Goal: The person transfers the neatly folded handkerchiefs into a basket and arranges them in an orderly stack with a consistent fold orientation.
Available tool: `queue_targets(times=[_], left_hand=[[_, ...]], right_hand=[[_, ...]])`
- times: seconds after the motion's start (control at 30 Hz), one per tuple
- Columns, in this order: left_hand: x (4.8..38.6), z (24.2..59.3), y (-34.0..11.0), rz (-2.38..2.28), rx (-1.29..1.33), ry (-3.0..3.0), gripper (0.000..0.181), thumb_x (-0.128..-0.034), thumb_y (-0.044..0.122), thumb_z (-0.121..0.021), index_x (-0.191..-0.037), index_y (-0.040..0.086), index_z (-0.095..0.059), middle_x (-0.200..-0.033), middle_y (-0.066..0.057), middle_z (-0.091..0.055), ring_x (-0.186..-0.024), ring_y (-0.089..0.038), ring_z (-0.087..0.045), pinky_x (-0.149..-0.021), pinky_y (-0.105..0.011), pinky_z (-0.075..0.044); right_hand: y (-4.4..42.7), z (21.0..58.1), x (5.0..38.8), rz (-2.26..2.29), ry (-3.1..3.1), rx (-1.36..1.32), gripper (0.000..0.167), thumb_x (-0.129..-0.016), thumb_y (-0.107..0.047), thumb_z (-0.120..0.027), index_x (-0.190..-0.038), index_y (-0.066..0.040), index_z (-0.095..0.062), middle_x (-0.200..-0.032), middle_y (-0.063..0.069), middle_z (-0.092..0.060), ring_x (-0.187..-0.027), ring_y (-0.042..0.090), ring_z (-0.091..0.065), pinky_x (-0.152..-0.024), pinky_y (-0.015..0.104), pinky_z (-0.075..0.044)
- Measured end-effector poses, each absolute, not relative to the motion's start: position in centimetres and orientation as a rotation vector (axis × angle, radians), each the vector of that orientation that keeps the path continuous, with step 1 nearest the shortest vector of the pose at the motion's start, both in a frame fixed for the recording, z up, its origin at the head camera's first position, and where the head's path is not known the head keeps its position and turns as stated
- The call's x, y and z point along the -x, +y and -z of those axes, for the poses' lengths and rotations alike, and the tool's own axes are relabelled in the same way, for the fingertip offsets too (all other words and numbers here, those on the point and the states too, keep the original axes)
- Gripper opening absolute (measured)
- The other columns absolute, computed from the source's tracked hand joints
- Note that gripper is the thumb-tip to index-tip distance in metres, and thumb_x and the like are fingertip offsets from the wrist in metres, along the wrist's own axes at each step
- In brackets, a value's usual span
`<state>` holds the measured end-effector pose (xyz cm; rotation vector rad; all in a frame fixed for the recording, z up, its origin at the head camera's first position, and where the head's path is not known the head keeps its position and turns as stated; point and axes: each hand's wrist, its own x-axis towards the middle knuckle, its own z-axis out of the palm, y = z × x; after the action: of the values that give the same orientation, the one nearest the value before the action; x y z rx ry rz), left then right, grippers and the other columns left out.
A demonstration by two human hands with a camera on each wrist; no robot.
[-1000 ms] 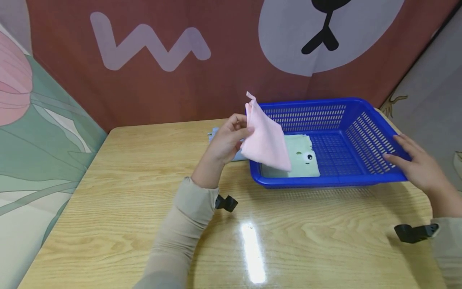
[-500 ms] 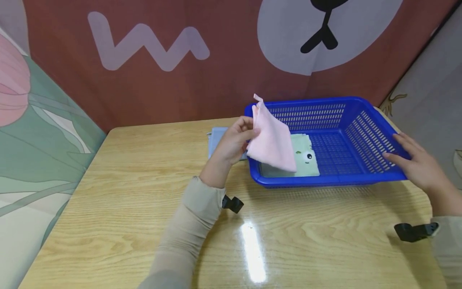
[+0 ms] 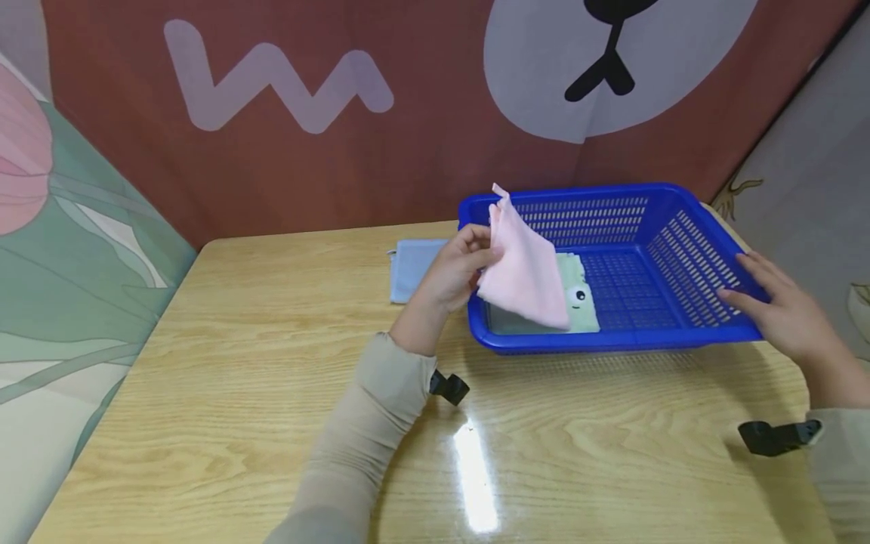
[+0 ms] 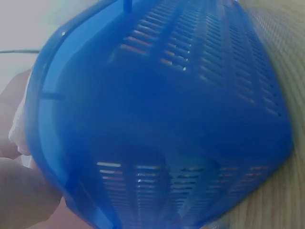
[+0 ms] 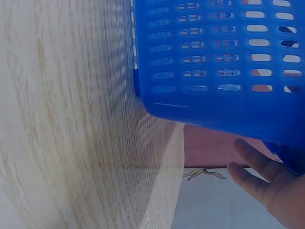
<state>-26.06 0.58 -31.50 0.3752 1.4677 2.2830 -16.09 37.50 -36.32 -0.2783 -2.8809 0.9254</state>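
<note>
A folded pink towel (image 3: 526,272) with a small loop at its top hangs tilted over the left end of a blue plastic basket (image 3: 652,335). My left hand (image 3: 451,268) pinches its left edge between thumb and fingers. Inside the basket lies a light green towel (image 3: 582,306) with a cartoon eye, partly covered from view by the pink one. At the basket's right end, my right hand (image 3: 788,313) holds the rim; the right wrist view has two of its fingers (image 5: 255,183) beneath that rim. The basket's wall (image 4: 128,109) fills most of the left wrist view.
A folded blue towel (image 3: 413,268) lies on the wooden table (image 3: 238,378) just left of the basket, partly behind my left hand. A printed brown curtain (image 3: 421,166) stands close behind the table's far edge. Black camera mounts (image 3: 450,387) stick out from both wrists.
My left hand has moved a little to the right with the pink towel, further over the basket. More of the blue towel shows now, less of the green one. The right hand stays on the rim.
</note>
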Motion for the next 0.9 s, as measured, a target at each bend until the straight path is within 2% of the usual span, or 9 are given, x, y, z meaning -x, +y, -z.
queue_targets(times=[0.07,0.2,0.37,0.47,0.6,0.67,0.7,0.83,0.9], left_hand=[[26.0,31.5,0.9,-2.281,-0.386,1.468,0.017,-0.0835,-0.011,-0.043,-0.095,0.0,-0.043,-0.082,-0.002,-0.047,-0.069,-0.011,-0.048,-0.051,-0.02,-0.042],[25.9,31.6,1.3,-2.284,-0.394,1.462,0.017,-0.083,-0.012,-0.043,-0.095,0.0,-0.043,-0.081,-0.002,-0.047,-0.069,-0.01,-0.048,-0.051,-0.02,-0.041],[25.9,31.7,1.6,-2.275,-0.388,1.464,0.017,-0.0828,-0.012,-0.043,-0.094,0.001,-0.043,-0.081,-0.002,-0.047,-0.069,-0.011,-0.048,-0.051,-0.022,-0.041],[25.8,31.7,1.8,-2.259,-0.391,1.475,0.017,-0.083,-0.012,-0.043,-0.095,0.001,-0.043,-0.081,-0.002,-0.047,-0.069,-0.011,-0.048,-0.051,-0.022,-0.042],[25.9,31.8,2.0,-2.245,-0.391,1.476,0.017,-0.083,-0.011,-0.044,-0.095,0.001,-0.043,-0.081,-0.002,-0.048,-0.069,-0.011,-0.049,-0.051,-0.022,-0.042],[25.9,32.0,2.2,-2.245,-0.392,1.469,0.017,-0.083,-0.011,-0.044,-0.095,0.001,-0.043,-0.081,-0.002,-0.048,-0.069,-0.011,-0.049,-0.051,-0.022,-0.042],[25.9,32.0,2.2,-2.246,-0.395,1.466,0.017,-0.083,-0.011,-0.044,-0.095,0.001,-0.043,-0.082,-0.002,-0.048,-0.069,-0.011,-0.049,-0.05,-0.022,-0.042],[25.9,32.1,2.5,-2.249,-0.406,1.447,0.018,-0.0832,-0.011,-0.044,-0.095,0.002,-0.043,-0.082,-0.002,-0.047,-0.068,-0.01,-0.049,-0.05,-0.021,-0.042],[25.9,32.1,2.7,-2.249,-0.408,1.439,0.018,-0.0831,-0.011,-0.044,-0.094,0.003,-0.043,-0.082,-0.002,-0.048,-0.067,-0.01,-0.049,-0.05,-0.021,-0.041]], right_hand=[[37.6,36.4,16.1,-0.922,-2.877,0.278,0.064,-0.09,-0.037,-0.039,-0.138,-0.016,-0.002,-0.142,0.003,0.011,-0.124,0.038,0.011,-0.086,0.066,0.0],[36.9,35.7,15.8,-0.912,-2.897,0.242,0.064,-0.091,-0.032,-0.038,-0.138,-0.008,-0.002,-0.141,0.013,0.011,-0.122,0.043,0.011,-0.088,0.064,0.002],[36.5,35.3,15.7,-0.909,-2.902,0.243,0.063,-0.091,-0.031,-0.037,-0.137,-0.006,-0.002,-0.141,0.015,0.01,-0.122,0.043,0.011,-0.088,0.065,0.002],[37.5,36.2,16.1,-0.912,-2.904,0.242,0.065,-0.09,-0.033,-0.039,-0.138,-0.009,-0.001,-0.141,0.012,0.011,-0.122,0.043,0.012,-0.087,0.065,0.003],[39.8,38.4,17.0,-0.907,-2.875,0.293,0.065,-0.089,-0.039,-0.041,-0.138,-0.025,-0.001,-0.142,-0.003,0.011,-0.124,0.036,0.012,-0.086,0.066,0.002],[40.1,38.6,17.0,-0.921,-2.864,0.28,0.065,-0.088,-0.04,-0.042,-0.138,-0.026,-0.001,-0.142,-0.005,0.011,-0.125,0.035,0.013,-0.087,0.066,0.003],[39.9,38.4,17.0,-0.925,-2.862,0.282,0.065,-0.089,-0.039,-0.041,-0.138,-0.025,-0.001,-0.142,-0.004,0.011,-0.124,0.035,0.012,-0.086,0.066,0.002],[37.5,36.1,16.1,-0.937,-2.894,0.237,0.065,-0.09,-0.033,-0.039,-0.138,-0.01,-0.001,-0.141,0.01,0.011,-0.122,0.042,0.012,-0.087,0.065,0.003],[37.2,35.9,16.0,-0.926,-2.901,0.245,0.064,-0.091,-0.031,-0.039,-0.137,-0.007,-0.002,-0.141,0.013,0.011,-0.122,0.043,0.012,-0.087,0.065,0.003]])
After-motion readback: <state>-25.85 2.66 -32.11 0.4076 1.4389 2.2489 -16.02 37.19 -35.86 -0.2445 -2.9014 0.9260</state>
